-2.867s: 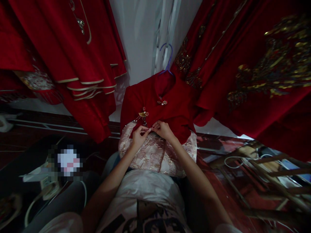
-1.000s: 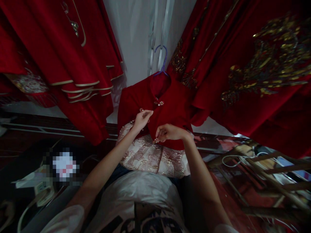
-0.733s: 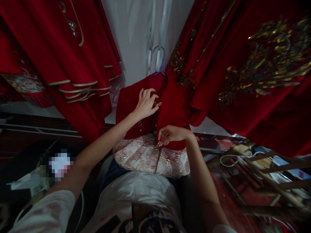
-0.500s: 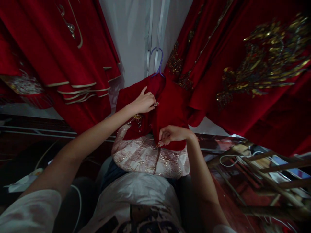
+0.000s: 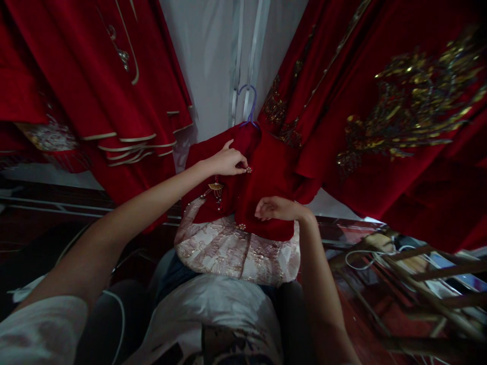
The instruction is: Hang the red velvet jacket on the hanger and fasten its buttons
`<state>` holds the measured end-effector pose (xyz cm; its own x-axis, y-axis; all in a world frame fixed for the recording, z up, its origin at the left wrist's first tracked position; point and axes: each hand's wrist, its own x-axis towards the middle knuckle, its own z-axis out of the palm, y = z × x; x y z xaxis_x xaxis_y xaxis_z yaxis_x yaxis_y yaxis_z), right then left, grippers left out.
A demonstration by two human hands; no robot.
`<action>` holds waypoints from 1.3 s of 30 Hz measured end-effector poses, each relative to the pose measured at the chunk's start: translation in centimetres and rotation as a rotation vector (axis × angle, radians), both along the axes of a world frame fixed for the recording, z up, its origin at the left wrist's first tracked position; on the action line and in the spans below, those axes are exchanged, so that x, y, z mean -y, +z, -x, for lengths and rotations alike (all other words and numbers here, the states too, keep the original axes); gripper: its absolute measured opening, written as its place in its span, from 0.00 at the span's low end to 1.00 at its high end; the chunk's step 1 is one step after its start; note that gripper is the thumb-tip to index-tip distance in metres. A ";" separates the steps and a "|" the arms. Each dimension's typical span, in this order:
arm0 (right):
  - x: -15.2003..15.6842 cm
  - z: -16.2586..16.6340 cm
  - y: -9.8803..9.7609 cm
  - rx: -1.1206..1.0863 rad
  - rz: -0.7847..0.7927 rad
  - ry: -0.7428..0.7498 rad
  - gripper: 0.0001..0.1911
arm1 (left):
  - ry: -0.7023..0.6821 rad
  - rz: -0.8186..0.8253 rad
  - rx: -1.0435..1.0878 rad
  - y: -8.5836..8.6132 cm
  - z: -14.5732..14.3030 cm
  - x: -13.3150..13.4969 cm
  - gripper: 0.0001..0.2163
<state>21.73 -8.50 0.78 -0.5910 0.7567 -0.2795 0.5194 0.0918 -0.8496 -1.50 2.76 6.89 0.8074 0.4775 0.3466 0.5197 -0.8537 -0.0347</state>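
A small red jacket (image 5: 272,187) hangs on a purple hanger (image 5: 253,104) in front of me. My left hand (image 5: 230,161) is closed in a pinch on a beaded button (image 5: 248,170) at the jacket's front opening. My right hand (image 5: 276,208) hovers by the lower front, fingers loosely bent and apart, with nothing visible in them. Left of it, a second beaded ornament (image 5: 241,227) sits near the hem. A gold fan-shaped pendant (image 5: 215,187) with beaded strands hangs below my left wrist. Beneath the jacket, a pale brocade skirt (image 5: 228,248) spreads over my lap.
Red garments with pale trim (image 5: 133,116) hang on the left. On the right hangs red cloth with gold sequin embroidery (image 5: 411,96). A pale wall (image 5: 205,56) stands behind. Lower right is a wooden frame (image 5: 426,304) with a white cable (image 5: 352,261).
My right hand has let go of the lower beaded ornament and moved slightly right and up. My left hand keeps its pinch at the upper button. The whole view has shifted slightly.
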 end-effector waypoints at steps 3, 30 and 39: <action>0.4 -0.5 0.5 -0.015 -0.021 -0.011 0.17 | -0.004 -0.074 -0.025 0.1 -0.3 0.1 0.09; -4.9 7.9 4.7 -0.500 -0.804 -0.403 0.14 | 0.105 -0.304 0.051 -1.8 -0.5 0.3 0.09; -4.2 7.0 5.4 -0.523 -0.783 -0.405 0.16 | 0.073 -0.301 0.040 -1.9 -0.9 0.7 0.08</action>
<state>14.73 -4.26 6.14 -0.1565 0.7861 0.5980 0.2166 0.6180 -0.7557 -0.63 2.06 5.03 0.7575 0.4048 0.5122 0.5854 -0.7684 -0.2585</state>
